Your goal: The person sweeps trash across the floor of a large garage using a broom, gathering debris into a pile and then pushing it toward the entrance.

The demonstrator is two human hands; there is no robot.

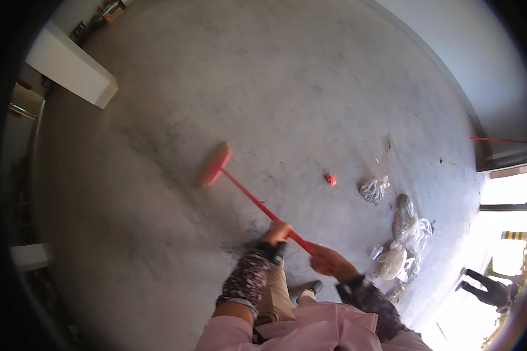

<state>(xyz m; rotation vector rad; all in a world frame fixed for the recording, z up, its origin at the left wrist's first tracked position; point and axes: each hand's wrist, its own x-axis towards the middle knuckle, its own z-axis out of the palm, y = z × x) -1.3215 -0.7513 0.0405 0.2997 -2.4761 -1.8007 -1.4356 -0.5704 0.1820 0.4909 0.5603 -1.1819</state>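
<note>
Both my hands grip the red handle of a push broom [251, 196]. My left hand [278, 233] is closed round the middle of the handle, and my right hand [331, 262] holds it nearer the top end. The broom head [216, 167], red with paler bristles, is on the grey concrete floor ahead and to the left, slightly blurred. To the right of the handle lies a small crumpled orange-red scrap [331, 180]. Beyond it sits a tied clear plastic bag [374, 190] with dark contents.
Plastic bags and loose litter [410, 237] lie heaped at the right. A white pillar [77, 66] stands at upper left. A white wall [470, 48] runs along the upper right, near another red pole [503, 140]. A person [487, 287] is outside the bright opening at lower right.
</note>
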